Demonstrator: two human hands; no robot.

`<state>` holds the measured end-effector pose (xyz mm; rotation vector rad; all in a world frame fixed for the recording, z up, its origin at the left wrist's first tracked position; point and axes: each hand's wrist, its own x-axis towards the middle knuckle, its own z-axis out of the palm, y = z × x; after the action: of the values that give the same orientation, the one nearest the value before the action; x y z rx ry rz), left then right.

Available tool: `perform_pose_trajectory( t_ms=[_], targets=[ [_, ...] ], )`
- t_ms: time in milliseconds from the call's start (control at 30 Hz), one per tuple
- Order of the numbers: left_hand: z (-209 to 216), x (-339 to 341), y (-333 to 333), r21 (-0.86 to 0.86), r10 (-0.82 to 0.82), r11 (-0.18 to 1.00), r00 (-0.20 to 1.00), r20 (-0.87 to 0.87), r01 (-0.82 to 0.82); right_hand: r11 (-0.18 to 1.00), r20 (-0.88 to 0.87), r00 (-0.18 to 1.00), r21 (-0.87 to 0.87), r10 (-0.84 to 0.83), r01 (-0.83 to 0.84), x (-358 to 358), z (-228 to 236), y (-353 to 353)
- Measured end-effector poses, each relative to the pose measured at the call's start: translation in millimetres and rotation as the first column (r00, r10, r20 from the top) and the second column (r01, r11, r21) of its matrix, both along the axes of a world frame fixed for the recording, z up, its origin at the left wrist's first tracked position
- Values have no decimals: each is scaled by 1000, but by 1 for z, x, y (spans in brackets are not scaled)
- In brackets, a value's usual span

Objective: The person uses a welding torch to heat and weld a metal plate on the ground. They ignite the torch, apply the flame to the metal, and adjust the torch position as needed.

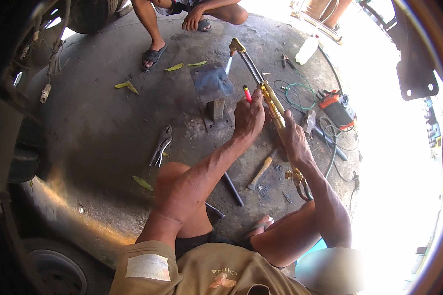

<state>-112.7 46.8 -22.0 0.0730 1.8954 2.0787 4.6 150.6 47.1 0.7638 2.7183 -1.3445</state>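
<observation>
My right hand (296, 140) is wrapped round the handle of a brass cutting torch (252, 67), whose head points up and away from me. A pale blue flame (229, 65) comes from its tip, beside a bluish metal plate (204, 81) on a short metal post (214, 109). My left hand (249, 117) is closed round a pink lighter (247, 92) with a dark top. Its thumb reaches the torch's brass valve section. The fingers on the far side of both hands are partly hidden.
Locking pliers (160, 146) lie to the left. A wooden-handled tool (262, 172), a hammer head (309, 121), an orange-black machine (337, 109), cables and a plastic bottle (307, 50) are on the right. Another person's hand (194, 18) and sandalled feet are at the far side.
</observation>
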Motion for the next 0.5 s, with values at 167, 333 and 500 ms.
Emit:
perform_pose_trajectory(
  t_ms=[167, 333, 500],
  targets=[
    [4, 11, 1, -110, -9, 994, 997, -76, 1, 995, 73, 994, -54, -84, 88, 5, -12, 11],
    [-17, 20, 5, -68, -24, 997, 998, -53, 21, 989, 136, 987, -111, -80, 96, 13, -11, 11],
    [-13, 35, -2, -136, -33, 990, 998, -53, 26, 989, 204, 976, -112, -76, 100, 19, -18, 15]
  ],
)
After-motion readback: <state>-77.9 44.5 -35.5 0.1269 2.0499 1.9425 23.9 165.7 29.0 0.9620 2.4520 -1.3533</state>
